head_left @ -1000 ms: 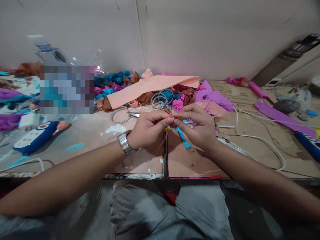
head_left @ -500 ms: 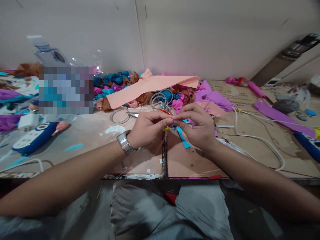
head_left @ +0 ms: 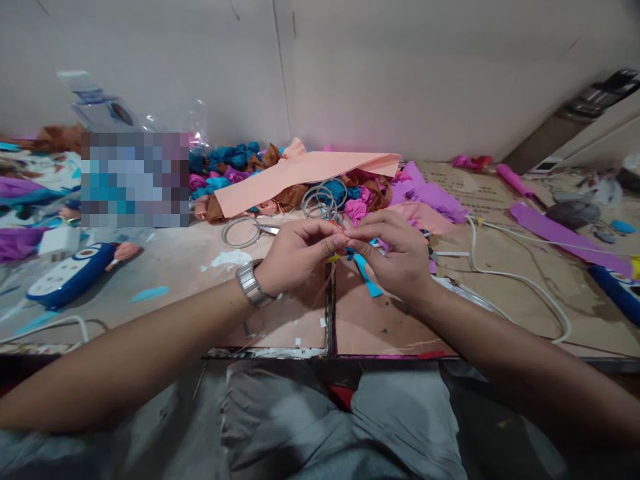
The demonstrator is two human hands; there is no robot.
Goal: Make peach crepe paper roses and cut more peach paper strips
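Note:
My left hand [head_left: 303, 257] and my right hand [head_left: 397, 253] meet fingertip to fingertip over the middle of the table. Both are closed in a pinch. Whatever lies between the fingertips is too small to make out; a thin pale strand [head_left: 320, 293] seems to hang below them. Just past my left hand shows the pointed metal blade of scissors [head_left: 267, 229], the rest mostly covered by the hand. Beyond the fingers lie metal rings [head_left: 239, 233] and a pile of crumpled coloured paper [head_left: 235, 157]. A blue paper strip [head_left: 367, 277] lies under my right hand.
A folded peach paper sheet [head_left: 300, 173] tops the pile. At left is a blue-and-white power strip [head_left: 73, 273] with a white plug [head_left: 59, 243]. A white cable [head_left: 525, 280] curves across the cardboard [head_left: 500, 253] at right. A dark bottle [head_left: 565, 120] stands at the back right.
Both hands keep almost the same pinched pose, with only tiny finger shifts. The whole view has slid very slightly; nothing on the table has visibly moved.

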